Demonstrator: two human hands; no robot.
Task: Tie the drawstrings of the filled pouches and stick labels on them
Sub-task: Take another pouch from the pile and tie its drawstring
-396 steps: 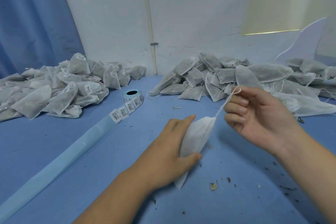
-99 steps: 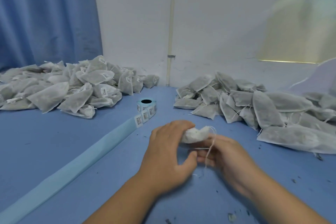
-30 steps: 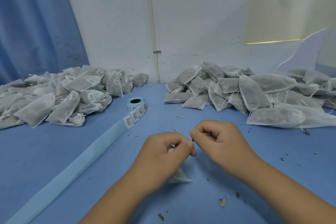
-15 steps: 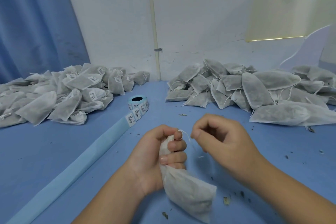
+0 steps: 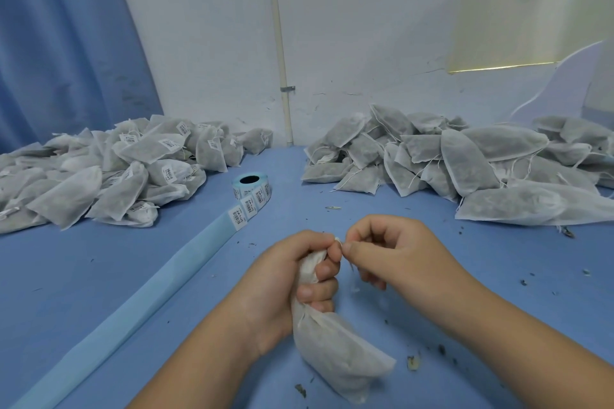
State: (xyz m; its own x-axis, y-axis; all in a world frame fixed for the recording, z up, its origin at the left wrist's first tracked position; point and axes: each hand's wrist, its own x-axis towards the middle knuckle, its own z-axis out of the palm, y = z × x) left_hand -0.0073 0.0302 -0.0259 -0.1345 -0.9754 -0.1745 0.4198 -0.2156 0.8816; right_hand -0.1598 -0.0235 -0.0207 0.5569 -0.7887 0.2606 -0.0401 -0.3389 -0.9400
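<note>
My left hand (image 5: pixel 285 289) grips the gathered neck of a filled white pouch (image 5: pixel 339 352), whose body hangs down onto the blue table (image 5: pixel 99 276). My right hand (image 5: pixel 395 252) pinches the thin white drawstring (image 5: pixel 337 240) at the pouch's top, thumb and forefinger tip against my left forefinger. A roll of barcode labels (image 5: pixel 251 189) stands behind my hands, its pale blue backing strip (image 5: pixel 133 319) trailing toward the lower left.
A heap of labelled pouches (image 5: pixel 109 173) lies at the left, a heap of unlabelled pouches with loose strings (image 5: pixel 465 163) at the right. Dried herb crumbs (image 5: pixel 413 362) dot the table near me. A white wall and blue curtain close the back.
My right hand has moved in from a small gap to meet my left forefinger at the pouch's top. My left hand keeps its grip on the neck.
</note>
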